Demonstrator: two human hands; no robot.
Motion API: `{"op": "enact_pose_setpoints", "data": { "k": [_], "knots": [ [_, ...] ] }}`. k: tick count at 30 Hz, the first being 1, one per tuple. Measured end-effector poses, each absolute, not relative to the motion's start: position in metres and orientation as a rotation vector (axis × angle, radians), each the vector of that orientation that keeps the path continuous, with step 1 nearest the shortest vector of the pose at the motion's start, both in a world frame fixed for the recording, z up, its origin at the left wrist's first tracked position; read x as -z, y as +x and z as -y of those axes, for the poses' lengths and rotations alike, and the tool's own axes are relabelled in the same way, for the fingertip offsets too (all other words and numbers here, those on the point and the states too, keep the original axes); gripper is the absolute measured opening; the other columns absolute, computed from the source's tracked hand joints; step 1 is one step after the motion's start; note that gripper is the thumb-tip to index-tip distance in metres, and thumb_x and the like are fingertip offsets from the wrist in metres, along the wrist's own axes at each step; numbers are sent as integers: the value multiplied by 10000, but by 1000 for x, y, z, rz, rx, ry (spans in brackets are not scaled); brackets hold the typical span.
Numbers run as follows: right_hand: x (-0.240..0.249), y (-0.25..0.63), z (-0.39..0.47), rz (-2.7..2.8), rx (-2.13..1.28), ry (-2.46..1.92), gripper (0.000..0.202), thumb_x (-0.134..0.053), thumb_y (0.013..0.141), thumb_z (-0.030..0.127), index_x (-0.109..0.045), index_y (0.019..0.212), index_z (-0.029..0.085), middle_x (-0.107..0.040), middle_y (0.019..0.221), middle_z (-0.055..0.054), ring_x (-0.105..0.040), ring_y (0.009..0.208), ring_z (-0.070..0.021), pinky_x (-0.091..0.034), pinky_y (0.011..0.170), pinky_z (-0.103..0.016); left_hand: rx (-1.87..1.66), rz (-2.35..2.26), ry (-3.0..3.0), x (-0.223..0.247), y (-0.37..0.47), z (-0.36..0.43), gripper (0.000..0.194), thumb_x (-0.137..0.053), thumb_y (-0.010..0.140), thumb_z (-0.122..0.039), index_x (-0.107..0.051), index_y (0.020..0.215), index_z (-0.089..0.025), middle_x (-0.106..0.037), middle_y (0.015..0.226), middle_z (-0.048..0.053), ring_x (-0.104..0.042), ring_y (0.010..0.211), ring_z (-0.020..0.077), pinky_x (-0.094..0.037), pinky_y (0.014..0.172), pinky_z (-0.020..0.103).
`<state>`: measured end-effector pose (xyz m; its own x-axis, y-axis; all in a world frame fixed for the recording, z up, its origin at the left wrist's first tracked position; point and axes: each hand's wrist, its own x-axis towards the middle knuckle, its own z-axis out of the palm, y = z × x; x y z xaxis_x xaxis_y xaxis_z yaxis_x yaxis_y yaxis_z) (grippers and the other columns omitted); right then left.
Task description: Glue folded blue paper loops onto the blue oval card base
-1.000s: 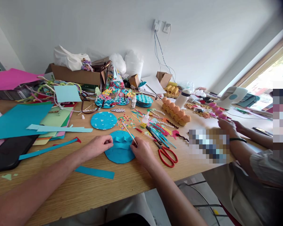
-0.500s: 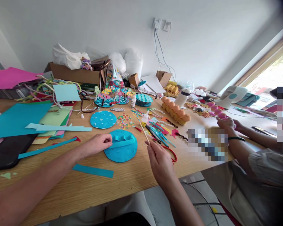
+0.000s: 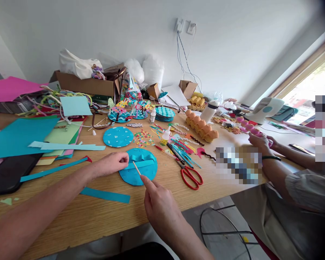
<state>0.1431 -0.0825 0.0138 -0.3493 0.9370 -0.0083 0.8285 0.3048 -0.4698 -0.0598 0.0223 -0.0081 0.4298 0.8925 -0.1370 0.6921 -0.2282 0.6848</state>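
Note:
A blue disc (image 3: 138, 177) lies near the table's front, with wavy blue paper loops and a straight blue strip (image 3: 139, 165) across it. My left hand (image 3: 116, 162) is closed at the disc's left edge, pinching the end of the strip. In my right hand (image 3: 161, 202) is a thin wooden stick (image 3: 137, 168), its tip at the strip. A second blue disc (image 3: 118, 137) with pale flecks lies just behind. One loose blue strip (image 3: 105, 195) rests in front of my left hand.
Red-handled scissors (image 3: 191, 177), a glue bottle (image 3: 166, 137) and an orange egg-carton strip (image 3: 202, 126) lie to the right. Coloured paper (image 3: 24, 135) and a black phone (image 3: 13, 173) are at left. Another person's hands (image 3: 260, 142) hold pink carton pieces.
My right hand has moved left and down, bringing the stick from beside the glue bottle onto the strip on the disc. The scissors are now uncovered. My left hand stays put.

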Motion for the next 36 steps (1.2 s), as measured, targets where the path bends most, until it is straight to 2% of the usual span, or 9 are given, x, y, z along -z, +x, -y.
{"op": "enact_pose_setpoints", "data": {
  "k": [5, 6, 9, 11, 18, 23, 29, 32, 36],
  "knots": [
    [-13, 159, 56, 2088, -430, -1621, 395, -366, 864, 108, -510, 1231, 128, -667, 1001, -120, -630, 875, -214, -435, 704, -275, -360, -1313, 2011, 10, -61, -24, 168, -459, 699, -356, -502, 700, -193, -472, 637, -33, -437, 613, 148, -320, 526, 241],
    [-13, 164, 48, 2053, -407, -1590, 351, -372, 876, 127, -540, 1184, 136, -668, 993, -109, -623, 869, -200, -428, 706, -264, -356, -1310, 2013, 10, -61, -24, 167, -459, 699, -353, -506, 700, -193, -472, 640, -32, -437, 616, 148, -318, 528, 241],
    [-15, 170, 24, 2083, -374, -1477, 170, -475, 862, 182, -643, 880, 160, -660, 828, -54, -593, 760, -157, -391, 660, -223, -350, -1297, 2019, 8, -62, -24, 166, -459, 697, -348, -513, 707, -191, -463, 645, -33, -428, 616, 145, -316, 533, 241],
    [-18, 167, 10, 2157, -411, -1465, 103, -550, 820, 174, -648, 793, 161, -646, 779, -32, -571, 721, -134, -365, 633, -204, -350, -1289, 2018, 7, -62, -24, 167, -458, 697, -350, -507, 706, -191, -454, 642, -35, -419, 611, 141, -316, 532, 239],
    [-21, 144, -9, 2356, -514, -1682, 151, -529, 822, 237, -672, 818, 188, -659, 726, -26, -558, 654, -132, -278, 536, -220, -360, -1266, 2009, 6, -62, -23, 174, -457, 694, -361, -494, 686, -191, -437, 636, -36, -399, 605, 135, -318, 535, 234],
    [-17, 144, -7, 2344, -480, -1695, 162, -528, 814, 245, -675, 805, 177, -670, 749, -47, -577, 692, -150, -290, 558, -228, -386, -1277, 1991, 9, -61, -23, 182, -451, 698, -365, -491, 696, -187, -438, 641, -34, -403, 604, 135, -325, 535, 235],
    [-20, 144, -6, 2357, -479, -1551, 191, -518, 820, 205, -670, 935, 205, -659, 803, -12, -551, 692, -113, -313, 586, -201, -363, -1245, 2002, 8, -62, -24, 170, -461, 699, -352, -499, 677, -188, -442, 638, -33, -406, 610, 139, -316, 532, 238],
    [-18, 141, -8, 2402, -525, -1578, 184, -516, 817, 232, -684, 887, 214, -651, 733, -8, -531, 641, -119, -283, 544, -213, -351, -1241, 1999, 6, -62, -24, 165, -460, 702, -349, -500, 687, -190, -446, 651, -31, -409, 613, 141, -321, 538, 240],
    [-14, 137, -8, 2398, -513, -1614, 203, -495, 821, 282, -681, 841, 202, -659, 737, -26, -529, 631, -133, -246, 516, -232, -346, -1248, 1990, 4, -62, -23, 175, -458, 700, -361, -498, 694, -191, -448, 655, -30, -417, 614, 144, -334, 549, 245]
  ]
}}
